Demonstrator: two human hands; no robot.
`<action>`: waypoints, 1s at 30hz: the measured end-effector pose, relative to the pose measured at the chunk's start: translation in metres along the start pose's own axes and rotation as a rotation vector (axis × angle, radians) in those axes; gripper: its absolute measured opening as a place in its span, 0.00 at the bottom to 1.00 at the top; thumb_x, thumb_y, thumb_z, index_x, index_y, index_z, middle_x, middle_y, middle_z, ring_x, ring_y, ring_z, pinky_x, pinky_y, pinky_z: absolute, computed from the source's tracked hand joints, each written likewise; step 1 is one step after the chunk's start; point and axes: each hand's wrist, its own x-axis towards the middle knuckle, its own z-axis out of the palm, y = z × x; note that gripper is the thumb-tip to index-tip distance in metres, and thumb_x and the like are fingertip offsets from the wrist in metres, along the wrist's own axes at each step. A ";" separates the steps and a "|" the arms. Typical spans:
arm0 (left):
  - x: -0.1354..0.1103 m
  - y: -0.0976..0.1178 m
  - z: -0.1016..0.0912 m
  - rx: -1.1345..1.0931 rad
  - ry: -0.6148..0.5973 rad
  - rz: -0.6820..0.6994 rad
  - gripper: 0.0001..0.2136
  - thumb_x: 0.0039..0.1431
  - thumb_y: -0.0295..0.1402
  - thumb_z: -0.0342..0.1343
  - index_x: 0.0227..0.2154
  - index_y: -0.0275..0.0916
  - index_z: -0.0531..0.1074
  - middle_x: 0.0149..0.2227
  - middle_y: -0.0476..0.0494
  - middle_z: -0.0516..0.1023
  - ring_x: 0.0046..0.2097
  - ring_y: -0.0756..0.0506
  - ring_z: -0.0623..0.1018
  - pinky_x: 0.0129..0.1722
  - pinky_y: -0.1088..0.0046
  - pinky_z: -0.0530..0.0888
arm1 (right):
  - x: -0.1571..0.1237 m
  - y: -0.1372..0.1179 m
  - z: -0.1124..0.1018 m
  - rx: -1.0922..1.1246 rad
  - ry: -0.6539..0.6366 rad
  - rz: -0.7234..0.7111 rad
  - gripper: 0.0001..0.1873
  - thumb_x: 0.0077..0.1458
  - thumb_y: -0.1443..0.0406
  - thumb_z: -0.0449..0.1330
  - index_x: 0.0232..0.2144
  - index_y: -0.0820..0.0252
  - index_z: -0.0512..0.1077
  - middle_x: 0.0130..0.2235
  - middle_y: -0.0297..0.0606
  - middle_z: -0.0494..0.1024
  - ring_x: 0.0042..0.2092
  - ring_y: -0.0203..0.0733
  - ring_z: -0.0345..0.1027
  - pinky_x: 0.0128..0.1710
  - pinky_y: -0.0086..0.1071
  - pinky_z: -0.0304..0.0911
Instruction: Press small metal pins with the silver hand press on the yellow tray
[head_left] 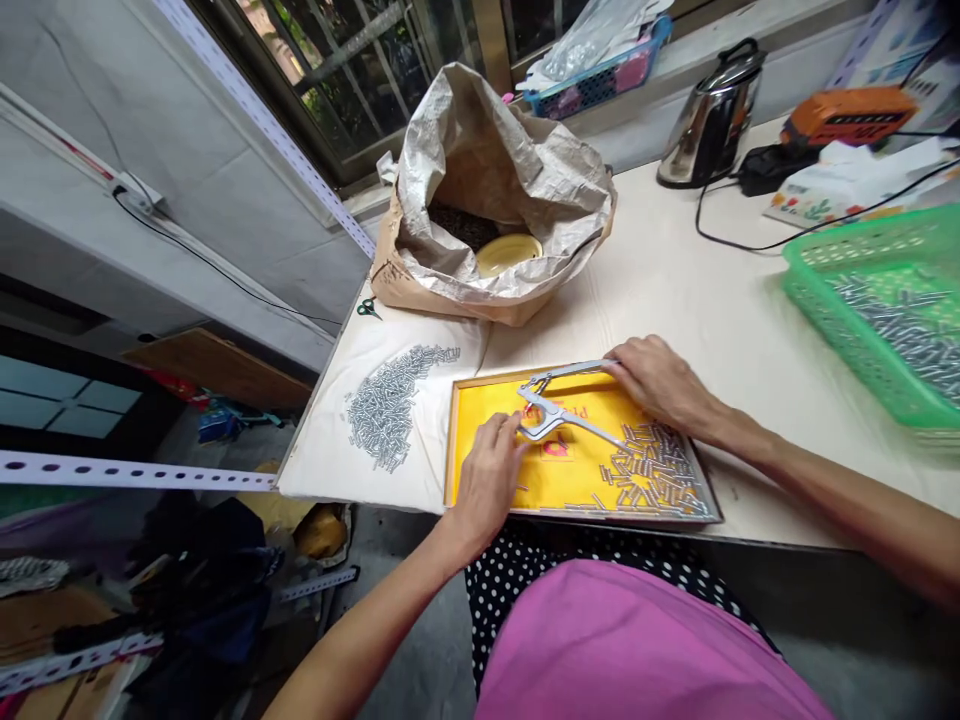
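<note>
My right hand (664, 385) is closed around the end of the upper handle of metal pliers (541, 406), whose handles are spread wide apart. At the head of the pliers, my left hand (487, 475) has its fingers pinched together; whatever they hold is too small or hidden. Both hands are over a shallow tray (466, 420) with a yellow bottom. Many small metal pins (660, 468) lie in the tray's right part, and the lower handle's tip reaches them. Left of the tray, a heap of short metal pieces (386, 410) rests on white cloth.
Behind the tray stands an open sack (450, 295) with a yellow bowl (510, 253) and dark contents inside. Small green scissors (368, 308) lie left of it. At right are a green basket (832, 340) of metal pieces, a kettle (709, 120) and a black cord.
</note>
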 end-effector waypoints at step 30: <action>0.052 -0.187 -0.027 0.486 -0.288 -0.389 0.12 0.65 0.25 0.45 0.36 0.35 0.75 0.43 0.32 0.75 0.49 0.36 0.69 0.44 0.63 0.66 | -0.030 -0.028 -0.008 0.059 0.066 0.005 0.18 0.68 0.56 0.45 0.36 0.56 0.70 0.35 0.44 0.74 0.38 0.49 0.63 0.40 0.42 0.59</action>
